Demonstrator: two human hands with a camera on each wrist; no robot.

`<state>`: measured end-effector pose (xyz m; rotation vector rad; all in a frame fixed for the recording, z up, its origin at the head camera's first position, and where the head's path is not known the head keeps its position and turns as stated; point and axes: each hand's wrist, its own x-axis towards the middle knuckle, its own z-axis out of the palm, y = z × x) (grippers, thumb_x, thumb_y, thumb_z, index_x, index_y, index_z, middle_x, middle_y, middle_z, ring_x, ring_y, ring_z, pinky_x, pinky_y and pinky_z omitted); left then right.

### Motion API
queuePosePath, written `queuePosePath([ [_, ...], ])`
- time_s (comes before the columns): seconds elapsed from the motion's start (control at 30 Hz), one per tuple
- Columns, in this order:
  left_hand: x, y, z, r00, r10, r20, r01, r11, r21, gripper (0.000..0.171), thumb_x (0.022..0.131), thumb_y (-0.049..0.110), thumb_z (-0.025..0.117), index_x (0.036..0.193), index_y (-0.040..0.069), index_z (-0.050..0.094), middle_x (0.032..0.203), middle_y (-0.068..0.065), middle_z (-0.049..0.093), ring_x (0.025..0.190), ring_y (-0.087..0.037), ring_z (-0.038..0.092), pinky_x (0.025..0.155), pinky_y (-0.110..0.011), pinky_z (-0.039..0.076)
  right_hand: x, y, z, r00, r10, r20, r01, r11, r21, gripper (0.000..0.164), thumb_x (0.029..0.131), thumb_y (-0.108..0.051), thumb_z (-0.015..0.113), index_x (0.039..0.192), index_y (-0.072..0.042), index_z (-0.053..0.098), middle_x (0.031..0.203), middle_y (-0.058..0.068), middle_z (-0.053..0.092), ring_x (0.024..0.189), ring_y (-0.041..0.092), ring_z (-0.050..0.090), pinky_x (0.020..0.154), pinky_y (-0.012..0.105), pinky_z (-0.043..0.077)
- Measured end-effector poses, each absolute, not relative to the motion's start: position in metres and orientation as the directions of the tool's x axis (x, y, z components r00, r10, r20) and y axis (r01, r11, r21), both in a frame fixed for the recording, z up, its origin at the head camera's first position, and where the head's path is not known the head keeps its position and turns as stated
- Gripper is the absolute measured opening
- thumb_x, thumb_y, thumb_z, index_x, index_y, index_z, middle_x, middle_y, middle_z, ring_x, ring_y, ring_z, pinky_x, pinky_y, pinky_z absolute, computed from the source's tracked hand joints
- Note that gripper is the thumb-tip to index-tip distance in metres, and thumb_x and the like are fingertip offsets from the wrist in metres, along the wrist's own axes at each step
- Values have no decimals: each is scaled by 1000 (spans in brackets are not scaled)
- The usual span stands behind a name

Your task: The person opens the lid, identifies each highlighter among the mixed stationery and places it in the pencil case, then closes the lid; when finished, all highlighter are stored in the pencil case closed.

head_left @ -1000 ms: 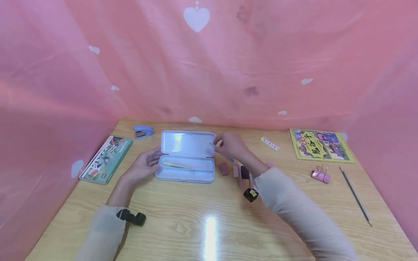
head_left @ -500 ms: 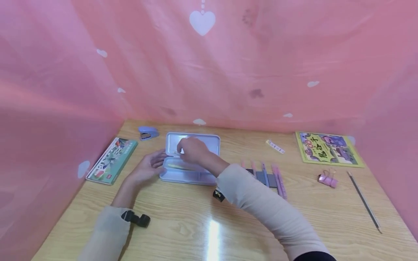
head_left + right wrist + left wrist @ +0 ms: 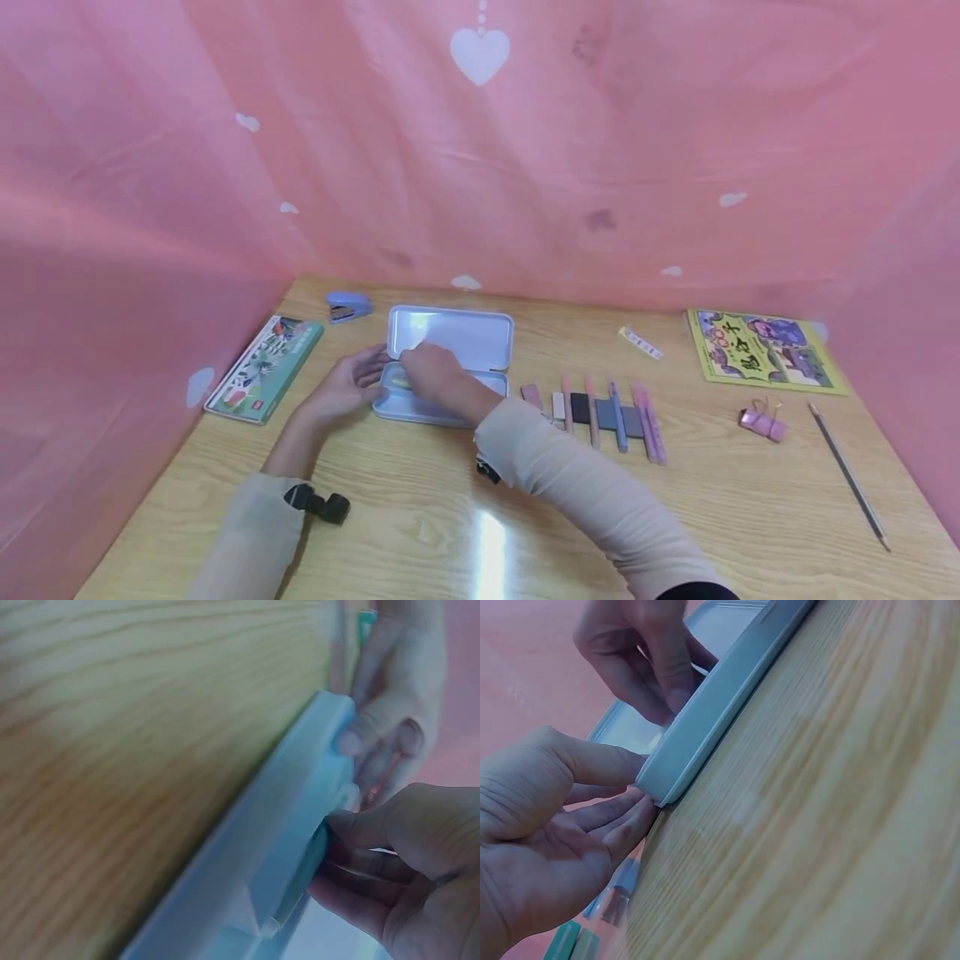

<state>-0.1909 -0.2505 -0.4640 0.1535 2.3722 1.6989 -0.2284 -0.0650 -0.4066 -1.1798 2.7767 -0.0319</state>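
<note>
A pale blue pencil case [image 3: 480, 333] lies on the table with its lid flipped back. My left hand [image 3: 348, 387] holds its left end, thumb at the rim and fingers behind the corner, as the left wrist view shows. My right hand [image 3: 438, 375] is down in the case's tray. Its thumb and fingers pinch a slim greenish pen [image 3: 300, 881] there, partly covered by the fingers. In the head view a yellowish pen [image 3: 401, 382] shows at the tray's left end; whether it is the pinched one, I cannot tell.
Right of the case lie several pens [image 3: 618, 417] and erasers [image 3: 580, 408]. Beyond them are a binder clip [image 3: 762, 423], a pencil [image 3: 847, 475], a yellow book [image 3: 765, 350] and a printed strip [image 3: 640, 342]. A stapler [image 3: 348, 306] and a green box [image 3: 266, 367] sit on the left.
My right hand has moved left from the lid's right edge, across the lid, and down into the tray. My left hand stays at the case's left end.
</note>
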Motion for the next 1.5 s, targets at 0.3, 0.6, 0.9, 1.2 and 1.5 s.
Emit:
queuePosePath([
  [0.3,-193,-250,-462,-967,213,-139,-61,339,939,76,86,0,63,149,11,24,144,-16,42,133,-32,40,111,-43,35,-227,-66,-415,-674,-719,-169,-712,693,-110,10,89,-14,62,98,-13,60,79,-3,57,72,12,54,65,23,52],
  [0.6,-191,-251,-461,-967,217,-135,-58,329,943,75,86,-1,61,150,10,23,143,-17,41,134,-33,38,111,-43,34,-227,-59,-407,-681,-723,-113,-690,686,-230,24,84,-7,64,107,-13,66,92,-1,65,84,14,59,70,27,53],
  [0.9,-190,-248,-460,-971,205,-119,-43,342,939,76,84,0,64,149,9,25,142,-16,44,131,-32,42,110,-42,36,-218,14,-364,-704,-710,-3,-683,678,-272,36,85,-27,67,118,-14,65,105,6,67,83,18,59,64,33,53],
  [1.2,-186,-247,-461,-971,215,-107,-25,350,936,76,84,0,63,149,7,24,142,-19,43,131,-35,41,110,-44,35,-218,128,-360,-812,-580,64,-578,783,-229,43,82,-29,70,120,-9,63,103,8,67,83,20,61,62,34,54],
  [1.5,-184,-246,-456,-971,212,-109,-28,352,935,75,86,-1,61,149,13,25,143,-17,42,133,-33,40,111,-44,35,-216,162,-371,-846,-534,17,-521,817,-246,41,82,-29,70,116,-7,65,100,11,70,87,23,66,54,28,50],
])
